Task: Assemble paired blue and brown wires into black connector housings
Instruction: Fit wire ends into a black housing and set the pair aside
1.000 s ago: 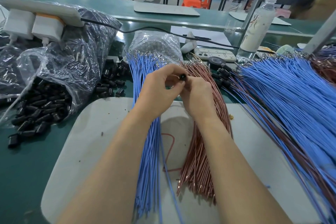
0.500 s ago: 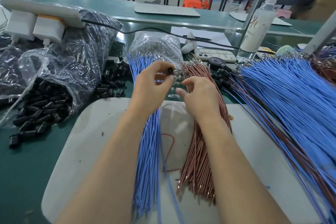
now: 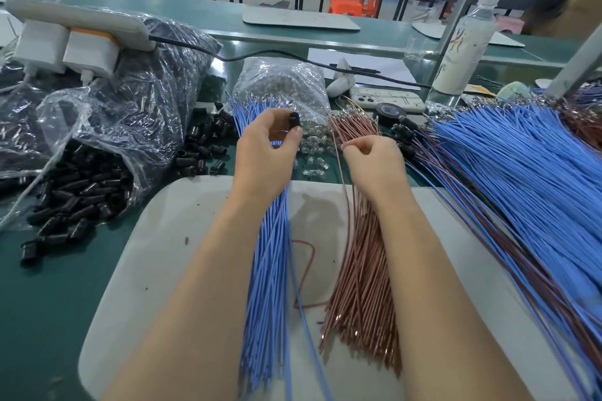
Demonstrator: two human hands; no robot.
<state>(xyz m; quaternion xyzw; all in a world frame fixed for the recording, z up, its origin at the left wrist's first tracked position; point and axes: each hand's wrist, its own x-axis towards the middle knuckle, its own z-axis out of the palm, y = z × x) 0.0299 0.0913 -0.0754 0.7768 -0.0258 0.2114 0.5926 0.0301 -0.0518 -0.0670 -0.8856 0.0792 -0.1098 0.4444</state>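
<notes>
My left hand (image 3: 265, 153) pinches a small black connector housing (image 3: 294, 119) between thumb and fingertips, above the bundle of loose blue wires (image 3: 267, 286). A single blue wire (image 3: 304, 319) trails from under that hand toward the near edge. My right hand (image 3: 374, 159) pinches one thin brown wire (image 3: 340, 169) by its upper part, over the bundle of brown wires (image 3: 361, 286). Both bundles lie on a grey work mat (image 3: 169, 270). Loose black housings (image 3: 202, 146) lie to the left.
An open plastic bag of black housings (image 3: 81, 192) lies at left under a white power strip (image 3: 75, 29). A clear bag of metal terminals (image 3: 283, 85) sits ahead. Finished blue and brown wire pairs (image 3: 508, 179) fan out at right. A phone (image 3: 387, 99), tape roll (image 3: 389, 111) and bottle (image 3: 465, 42) stand behind.
My hands were together on the housing; now they have parted. The left hand went up and left with the housing, and the right hand took hold of a brown wire.
</notes>
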